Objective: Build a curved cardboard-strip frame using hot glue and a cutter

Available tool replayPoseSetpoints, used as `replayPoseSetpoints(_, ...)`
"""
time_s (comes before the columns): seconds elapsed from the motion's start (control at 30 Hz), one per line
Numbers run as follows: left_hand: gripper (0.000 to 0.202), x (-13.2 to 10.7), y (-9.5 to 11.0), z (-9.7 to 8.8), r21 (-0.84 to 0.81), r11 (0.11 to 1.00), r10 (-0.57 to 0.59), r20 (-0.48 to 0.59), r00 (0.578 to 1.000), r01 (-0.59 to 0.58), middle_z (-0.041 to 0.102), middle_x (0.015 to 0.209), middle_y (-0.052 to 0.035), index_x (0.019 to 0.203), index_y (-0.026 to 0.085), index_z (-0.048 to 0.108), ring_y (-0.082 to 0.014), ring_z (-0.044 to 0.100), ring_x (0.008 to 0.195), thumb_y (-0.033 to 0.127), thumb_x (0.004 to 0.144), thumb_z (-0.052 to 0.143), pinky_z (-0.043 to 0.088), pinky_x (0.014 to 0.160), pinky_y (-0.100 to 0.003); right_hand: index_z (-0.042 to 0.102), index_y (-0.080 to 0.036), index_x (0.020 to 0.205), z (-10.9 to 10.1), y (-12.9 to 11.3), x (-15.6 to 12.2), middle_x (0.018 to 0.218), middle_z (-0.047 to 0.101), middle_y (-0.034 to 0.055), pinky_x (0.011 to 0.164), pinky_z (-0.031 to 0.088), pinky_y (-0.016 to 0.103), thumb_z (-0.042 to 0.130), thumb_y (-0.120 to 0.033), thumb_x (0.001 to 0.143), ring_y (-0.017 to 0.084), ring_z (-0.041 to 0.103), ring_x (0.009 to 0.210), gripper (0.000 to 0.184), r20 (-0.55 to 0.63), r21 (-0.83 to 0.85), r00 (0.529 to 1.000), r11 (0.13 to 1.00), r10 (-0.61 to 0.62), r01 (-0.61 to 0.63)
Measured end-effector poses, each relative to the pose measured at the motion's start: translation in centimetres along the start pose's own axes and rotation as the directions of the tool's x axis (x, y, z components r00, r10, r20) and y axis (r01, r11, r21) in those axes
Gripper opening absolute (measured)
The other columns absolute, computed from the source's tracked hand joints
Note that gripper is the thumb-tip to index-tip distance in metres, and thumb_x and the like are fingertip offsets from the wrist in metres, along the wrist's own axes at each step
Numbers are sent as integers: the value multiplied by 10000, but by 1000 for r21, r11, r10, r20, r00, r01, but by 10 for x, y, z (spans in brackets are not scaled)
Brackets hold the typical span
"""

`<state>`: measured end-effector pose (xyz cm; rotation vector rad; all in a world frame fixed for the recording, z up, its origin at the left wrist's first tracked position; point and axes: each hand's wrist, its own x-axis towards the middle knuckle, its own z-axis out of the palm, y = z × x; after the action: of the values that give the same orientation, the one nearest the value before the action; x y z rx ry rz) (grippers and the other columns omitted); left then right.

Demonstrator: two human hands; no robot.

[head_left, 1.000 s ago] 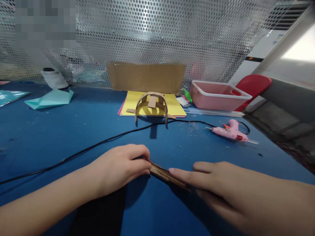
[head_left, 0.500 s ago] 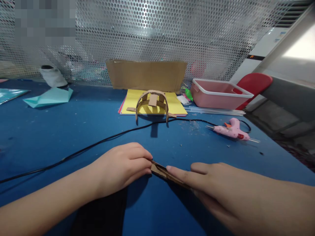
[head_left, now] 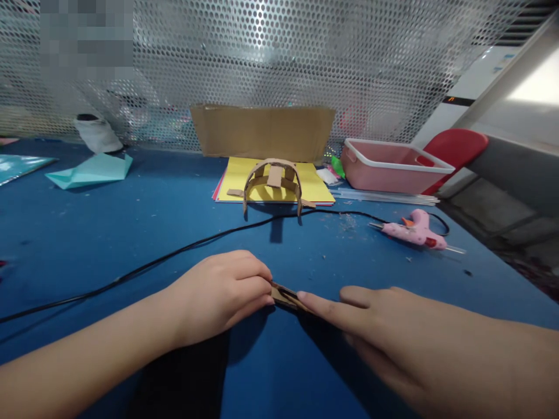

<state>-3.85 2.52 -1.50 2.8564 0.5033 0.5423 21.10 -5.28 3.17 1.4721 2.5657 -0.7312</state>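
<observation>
A narrow brown cardboard strip (head_left: 287,297) is held low over the blue table between my two hands. My left hand (head_left: 229,291) pinches its far left end, fingers closed together around it. From the right, my right hand (head_left: 388,331) grips the other part, index finger stretched along the top edge; its lower fingers are hidden. A dark gap or edge shows along the strip between the hands; what makes it cannot be made out. Beyond the hands, an arched cardboard frame (head_left: 274,176) with a central tab stands at the front of a stack of yellow paper (head_left: 317,183).
A pink glue gun (head_left: 414,230) lies at the right, its black cable (head_left: 192,247) crossing the table. Behind are a pink basket (head_left: 388,171), clear glue sticks (head_left: 388,198) and a cardboard panel (head_left: 262,134). Folded turquoise paper (head_left: 91,172) lies left; a black item (head_left: 183,378) is below my left arm.
The view has shifted slightly, moving the background a little rightward. Less of the strip shows beside my right index finger. Both hands keep nearly the same grip.
</observation>
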Motion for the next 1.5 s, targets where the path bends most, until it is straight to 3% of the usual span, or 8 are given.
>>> replayPoseSetpoints(0.37,200,-1,-1,4,-72,996,-58,42,997,60,674,988,-77,951,187,688,-179,614,864,234,943,494,501,776,-286,361,-361,1455,4,-5,5,885,673,21,494,317,216,552,-109,779,94,556,537,747,37,-115,999,993,34,-29)
replayPoseSetpoints(0.57,238,-1,2,3,-71,992,-103,73,992,108,680,982,-70,860,176,705,-180,597,857,235,944,490,495,759,-286,211,-370,1505,1,-13,9,957,691,48,451,278,231,575,-9,683,136,615,567,969,206,-256,972,965,113,-57)
replayPoseSetpoints(0.77,232,2,5,-1,-83,990,-108,102,989,116,687,945,-67,834,165,716,-190,581,861,212,937,513,492,764,-303,104,-336,1527,5,-18,6,1008,691,79,386,193,244,584,8,633,99,534,440,1072,185,-404,978,915,100,-17)
replayPoseSetpoints(1.0,211,0,4,1,-79,986,-136,90,987,144,690,937,-61,840,183,725,-188,577,852,251,928,545,483,742,-294,169,-429,1499,11,-9,3,944,686,24,418,227,245,580,-12,678,95,508,427,1009,143,-338,983,939,113,-59)
replayPoseSetpoints(1.1,206,-1,4,1,-80,985,-147,92,985,154,691,934,-59,833,182,726,-193,577,859,262,922,558,482,742,-299,191,-411,1500,11,-4,-3,903,681,24,424,235,245,572,-11,681,100,514,434,988,132,-329,985,942,115,-65)
replayPoseSetpoints(1.33,201,-1,5,1,-92,983,-150,95,984,159,696,937,-58,842,176,729,-199,580,862,262,918,564,492,748,-311,359,-349,1462,15,9,-19,835,684,26,486,356,242,536,-62,734,108,561,489,802,-38,-169,998,985,-40,33)
replayPoseSetpoints(1.5,192,0,4,2,-101,980,-164,96,982,174,703,933,-53,848,184,741,-196,588,870,282,906,586,498,762,-308,407,-355,1436,7,7,-24,808,699,13,482,395,237,514,-38,721,122,594,506,789,0,-101,999,994,-50,50)
